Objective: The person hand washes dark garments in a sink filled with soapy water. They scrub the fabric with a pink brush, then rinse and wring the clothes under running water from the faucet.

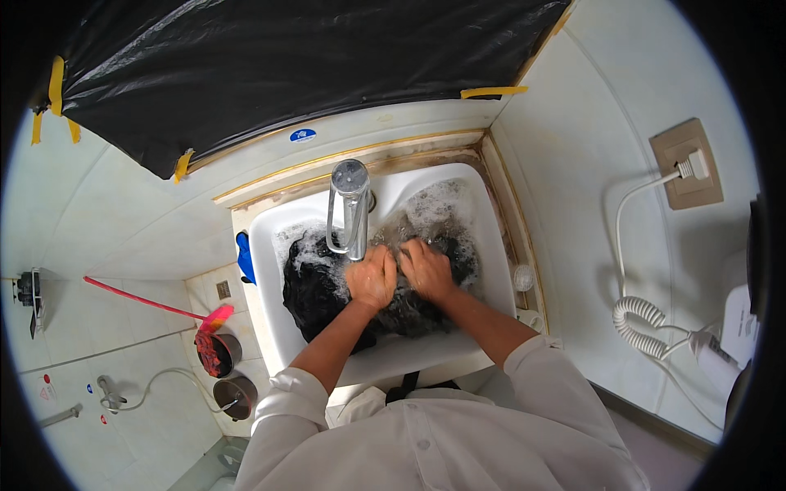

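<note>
Black wet cloth (309,290) lies in a white sink (368,372) with foamy, greyish water. Near the middle of the basin, just in front of the chrome faucet (352,204), my left hand (372,278) is closed in a fist on dark cloth. Close beside it, my right hand (426,268) is closed on the same dark cloth, knuckles up. Most of the gripped fabric is hidden under my fingers and the suds. White foam (442,200) gathers at the back right of the sink.
A blue cloth (246,258) hangs at the sink's left side. Down on the left stand a bucket with red and black cloth (214,353) and another bucket (237,397) holding a shower hose. A coiled white cord (639,323) runs along the right wall from a socket (688,164).
</note>
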`<action>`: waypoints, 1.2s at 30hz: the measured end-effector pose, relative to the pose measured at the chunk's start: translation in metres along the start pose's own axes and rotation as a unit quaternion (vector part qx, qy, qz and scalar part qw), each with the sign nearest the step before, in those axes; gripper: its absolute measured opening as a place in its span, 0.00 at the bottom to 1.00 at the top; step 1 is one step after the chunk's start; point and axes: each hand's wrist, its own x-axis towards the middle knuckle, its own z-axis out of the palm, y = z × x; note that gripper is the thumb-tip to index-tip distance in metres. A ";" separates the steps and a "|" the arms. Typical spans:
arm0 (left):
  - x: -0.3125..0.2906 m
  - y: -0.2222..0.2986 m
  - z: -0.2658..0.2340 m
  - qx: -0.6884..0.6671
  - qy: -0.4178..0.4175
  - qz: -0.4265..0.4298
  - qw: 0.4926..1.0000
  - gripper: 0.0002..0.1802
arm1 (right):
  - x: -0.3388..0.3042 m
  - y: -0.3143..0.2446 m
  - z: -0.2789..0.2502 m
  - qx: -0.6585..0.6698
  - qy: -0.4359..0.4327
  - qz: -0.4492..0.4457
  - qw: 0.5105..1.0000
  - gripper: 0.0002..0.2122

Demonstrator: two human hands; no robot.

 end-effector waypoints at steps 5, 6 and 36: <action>0.017 -0.005 0.006 0.030 -0.035 -0.093 0.995 0.22 | 0.036 0.031 0.022 -0.052 -0.167 0.067 0.982 0.15; 0.019 -0.003 0.005 0.027 -0.017 -0.083 0.996 0.24 | 0.044 0.037 0.026 -0.042 -0.205 0.074 0.975 0.15; -0.101 -0.058 -0.104 -0.399 0.143 -0.258 0.868 0.36 | 0.001 0.003 -0.121 0.641 0.156 0.335 0.673 0.11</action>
